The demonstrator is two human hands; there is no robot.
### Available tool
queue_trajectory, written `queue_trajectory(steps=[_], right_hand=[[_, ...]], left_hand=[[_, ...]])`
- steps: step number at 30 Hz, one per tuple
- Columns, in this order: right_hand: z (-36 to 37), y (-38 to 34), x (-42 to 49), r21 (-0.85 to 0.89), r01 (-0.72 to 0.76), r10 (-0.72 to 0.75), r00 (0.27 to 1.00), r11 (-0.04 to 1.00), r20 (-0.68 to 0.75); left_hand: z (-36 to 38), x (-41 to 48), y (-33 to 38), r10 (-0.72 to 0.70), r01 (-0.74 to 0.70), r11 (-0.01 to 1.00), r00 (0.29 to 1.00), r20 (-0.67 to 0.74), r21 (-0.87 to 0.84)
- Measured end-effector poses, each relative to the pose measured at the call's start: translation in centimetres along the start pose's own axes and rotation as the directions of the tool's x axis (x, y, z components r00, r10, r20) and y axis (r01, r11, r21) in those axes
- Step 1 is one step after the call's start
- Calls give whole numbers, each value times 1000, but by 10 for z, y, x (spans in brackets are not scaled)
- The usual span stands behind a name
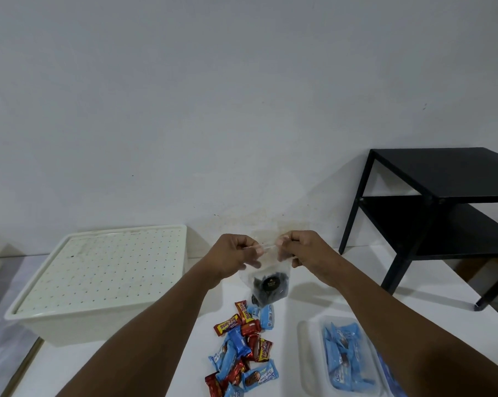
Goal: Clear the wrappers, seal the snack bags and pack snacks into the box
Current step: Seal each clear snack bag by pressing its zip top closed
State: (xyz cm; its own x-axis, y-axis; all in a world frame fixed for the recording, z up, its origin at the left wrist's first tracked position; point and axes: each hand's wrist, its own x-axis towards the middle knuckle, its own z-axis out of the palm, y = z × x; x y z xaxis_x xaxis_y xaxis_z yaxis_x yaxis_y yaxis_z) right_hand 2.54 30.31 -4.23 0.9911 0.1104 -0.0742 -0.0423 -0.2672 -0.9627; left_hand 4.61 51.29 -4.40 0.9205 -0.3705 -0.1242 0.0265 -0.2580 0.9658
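I hold a clear zip bag [269,285] of dark snacks up above the white table [144,365]. My left hand [236,253] pinches the left end of the bag's top strip and my right hand [305,249] pinches the right end. Below the bag lies a loose pile of red and blue wrapped snacks [243,348]. A clear bag of blue snacks [348,356] lies to the right under my right forearm. The cream box [99,282] stands at the left with its dotted lid on.
A black side table [439,204] with a lower shelf stands at the right against the grey wall. The white table's left edge runs beside the box.
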Motion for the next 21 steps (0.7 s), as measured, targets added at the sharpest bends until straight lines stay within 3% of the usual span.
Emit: queue_trajectory(steps=[5, 10, 13, 15, 18, 21], right_hand=[[4, 0, 1, -146, 47, -51, 998, 988, -22], [-3, -1, 3, -204, 56, -73, 994, 977, -76], [-5, 4, 5, -101, 22, -36, 990, 995, -137], [-1, 4, 7, -44, -13, 1, 965, 999, -261], [9, 0, 6, 140, -156, 206, 846, 978, -492], [18, -7, 3, 479, -262, 441, 842, 838, -311]], left_hand=[[4, 0, 0, 43, -43, 999, 998, -38, 1], [1, 0, -1, -7, -3, 992, 997, -75, -129], [1, 1, -2, 14, -28, 988, 996, -92, -149], [7, 3, -1, 71, -91, 987, 987, -146, -132], [18, 8, -4, 134, -162, 982, 961, -240, -101], [29, 12, -10, 204, -214, 977, 950, -237, -15]])
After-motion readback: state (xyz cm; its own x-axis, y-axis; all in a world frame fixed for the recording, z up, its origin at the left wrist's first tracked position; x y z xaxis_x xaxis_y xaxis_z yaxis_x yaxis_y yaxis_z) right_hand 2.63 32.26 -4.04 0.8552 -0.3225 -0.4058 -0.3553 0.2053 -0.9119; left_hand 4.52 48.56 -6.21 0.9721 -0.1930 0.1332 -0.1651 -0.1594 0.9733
